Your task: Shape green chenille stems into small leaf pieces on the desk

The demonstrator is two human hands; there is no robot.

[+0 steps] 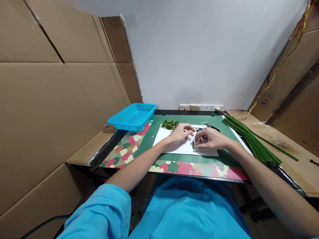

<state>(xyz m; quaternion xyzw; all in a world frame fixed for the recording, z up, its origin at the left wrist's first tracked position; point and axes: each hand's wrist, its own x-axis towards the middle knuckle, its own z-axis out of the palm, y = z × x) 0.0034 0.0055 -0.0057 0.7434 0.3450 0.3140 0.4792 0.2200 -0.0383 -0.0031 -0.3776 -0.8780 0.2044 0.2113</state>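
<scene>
Both of my hands are over the white paper (179, 148), their fingertips close together. My left hand (181, 133) is curled, thumb and forefinger tips nearly meeting; anything between them is too small to make out. My right hand (210, 138) is bent in a pinch, with a short dark green piece of pipe cleaner (193, 145) at its thumb and finger tips. Beyond the left hand lies a small heap of bent green pipe cleaner pieces (170, 124). Behind the right hand, partly covered by it, lie dark-handled pliers (212, 127).
A bundle of long green pipe cleaners (254, 141) lies on the right, one stem apart from it. A blue plastic basket (132, 116) stands at the back left. The green board (147, 146) has a patterned border. Cardboard walls (62, 99) flank the table; wall sockets (206, 108) sit behind.
</scene>
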